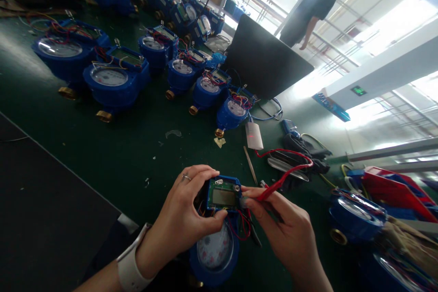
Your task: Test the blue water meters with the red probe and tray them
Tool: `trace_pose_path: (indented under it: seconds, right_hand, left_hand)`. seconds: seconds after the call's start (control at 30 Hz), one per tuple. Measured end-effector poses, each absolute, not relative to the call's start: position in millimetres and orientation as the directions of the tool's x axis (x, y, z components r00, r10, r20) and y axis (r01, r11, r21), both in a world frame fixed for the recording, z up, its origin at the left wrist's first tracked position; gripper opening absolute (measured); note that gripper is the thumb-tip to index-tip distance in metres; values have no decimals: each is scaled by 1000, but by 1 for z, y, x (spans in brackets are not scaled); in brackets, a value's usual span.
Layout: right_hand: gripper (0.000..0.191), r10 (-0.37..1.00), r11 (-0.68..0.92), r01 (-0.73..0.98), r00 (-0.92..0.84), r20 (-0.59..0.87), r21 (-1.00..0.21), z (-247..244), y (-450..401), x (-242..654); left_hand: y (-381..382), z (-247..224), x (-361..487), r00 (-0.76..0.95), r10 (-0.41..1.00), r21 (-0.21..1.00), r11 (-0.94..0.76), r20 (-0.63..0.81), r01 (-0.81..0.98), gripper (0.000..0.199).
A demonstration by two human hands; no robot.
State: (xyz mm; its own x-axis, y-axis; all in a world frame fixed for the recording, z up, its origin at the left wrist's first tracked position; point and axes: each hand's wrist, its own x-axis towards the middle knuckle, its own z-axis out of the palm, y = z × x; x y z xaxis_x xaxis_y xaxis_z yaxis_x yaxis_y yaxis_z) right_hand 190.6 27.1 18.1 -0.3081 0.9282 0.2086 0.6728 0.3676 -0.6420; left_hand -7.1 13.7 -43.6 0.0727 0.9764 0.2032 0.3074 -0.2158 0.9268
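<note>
A blue water meter (pixel 216 267) with a round dial stands at the front edge of the table, below my hands. My left hand (pixel 185 207) is closed round the meter's display housing, thumb at its lower edge and fingers at its upper left corner. Inside that housing a green circuit board (pixel 212 188) carries a grey LCD screen (pixel 224 197). My right hand (pixel 287 226) pinches the end of a red cable (pixel 278 185) against the housing's right side; the fingertips hide the contact. Thin red wires (pixel 245 230) loop below the right fingers.
Several blue water meters (pixel 109 80) with brass fittings stand in rows across the green table (pixel 137 159). A white box (pixel 254 136) joins the red cable. Beyond are a wooden stick (pixel 250 165), a dark monitor (pixel 265 57) and a person (pixel 310 11). More meters (pixel 356 214) stand at right.
</note>
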Motion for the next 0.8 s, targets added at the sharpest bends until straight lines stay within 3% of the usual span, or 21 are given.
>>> trace_pose_path:
  seconds: [0.8]
  right_hand:
    - [10,928,366,676,-319,194,-639,17,26,192]
  left_hand:
    - [14,-44,-6,72,976,928,-217,204,304,50]
